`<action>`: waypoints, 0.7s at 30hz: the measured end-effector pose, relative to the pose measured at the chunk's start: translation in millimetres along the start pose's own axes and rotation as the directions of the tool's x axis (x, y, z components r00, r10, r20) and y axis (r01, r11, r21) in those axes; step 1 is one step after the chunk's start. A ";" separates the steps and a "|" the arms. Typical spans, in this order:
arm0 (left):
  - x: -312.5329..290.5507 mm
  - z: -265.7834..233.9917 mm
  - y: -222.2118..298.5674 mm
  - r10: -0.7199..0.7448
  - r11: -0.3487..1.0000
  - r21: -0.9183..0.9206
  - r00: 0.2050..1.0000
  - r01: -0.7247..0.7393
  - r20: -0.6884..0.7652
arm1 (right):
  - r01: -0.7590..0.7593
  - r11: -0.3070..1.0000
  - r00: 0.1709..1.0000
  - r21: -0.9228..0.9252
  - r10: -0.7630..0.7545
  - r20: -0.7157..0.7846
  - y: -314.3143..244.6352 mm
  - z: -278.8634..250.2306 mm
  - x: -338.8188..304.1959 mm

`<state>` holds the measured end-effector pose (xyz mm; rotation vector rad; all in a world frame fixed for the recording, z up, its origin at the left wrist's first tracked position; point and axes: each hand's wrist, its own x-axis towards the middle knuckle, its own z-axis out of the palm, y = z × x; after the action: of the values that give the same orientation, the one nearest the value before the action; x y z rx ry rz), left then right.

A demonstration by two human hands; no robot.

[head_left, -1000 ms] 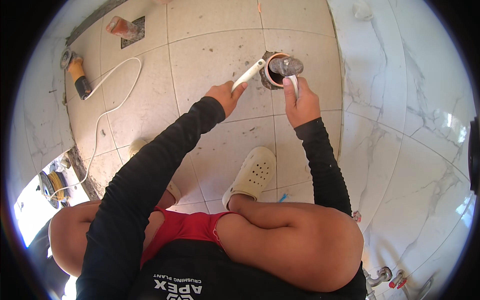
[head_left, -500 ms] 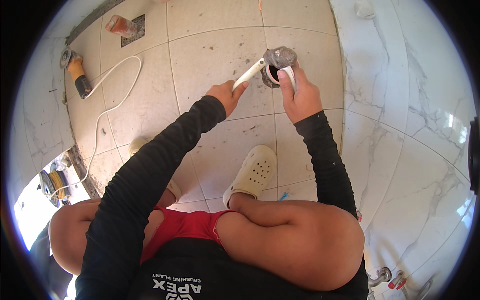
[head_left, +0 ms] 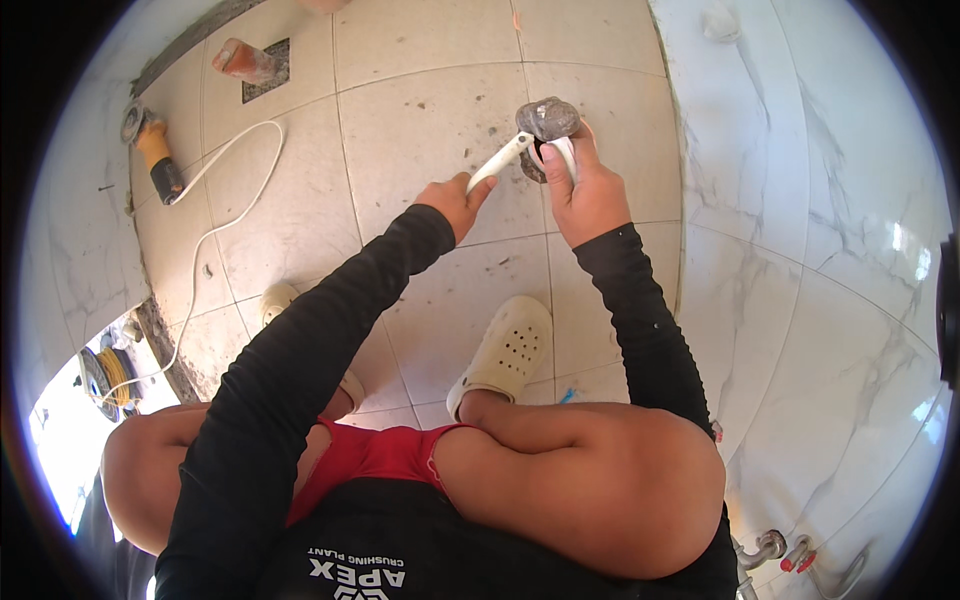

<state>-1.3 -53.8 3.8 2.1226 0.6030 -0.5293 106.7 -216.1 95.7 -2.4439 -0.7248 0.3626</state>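
Beyond my knees, my left hand (head_left: 455,205) is closed around a slim white handle (head_left: 500,163) with a dark round spot near its far end. That end touches or overlaps a rough grey lump (head_left: 549,118), which could be stone or hardened mortar. My right hand (head_left: 588,198) grips a curved white piece (head_left: 563,157) just below the lump, its thumb on the near side; I cannot tell whether the lump is joined to it. Partly hidden below them is a round, rough-edged hole (head_left: 533,168) in the tiled floor (head_left: 440,130).
An angle grinder (head_left: 155,150), orange and black, lies at the left with its white cord (head_left: 215,228) looping across the tiles. Behind it, a reddish-brown bottle-like object (head_left: 245,62) stands at a square opening. Marbled wall tiles (head_left: 760,200) and metal taps (head_left: 770,545) are at right.
Both hands have shifted slightly left and nearer with the white handle, the white piece and the grey lump. Their grips look the same.
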 end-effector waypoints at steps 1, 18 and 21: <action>0.3 -0.1 -0.7 -0.006 1.000 -0.009 1.000 0.006 -0.003 | 0.003 1.000 1.000 0.017 -0.003 -0.015 0.6 -1.9 -1.3; 3.0 -9.5 -2.5 0.026 1.000 0.016 1.000 -0.027 0.015 | -0.007 0.996 0.999 0.088 0.010 -0.040 13.4 -7.2 -5.4; 0.6 -9.5 0.6 0.019 0.999 0.034 1.000 -0.020 0.011 | -0.015 0.995 0.999 0.098 0.018 -0.027 14.2 -4.9 -5.1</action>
<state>1.1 -46.1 9.2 2.1546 0.5704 -0.5431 110.4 -231.0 91.9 -2.3588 -0.6603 0.3619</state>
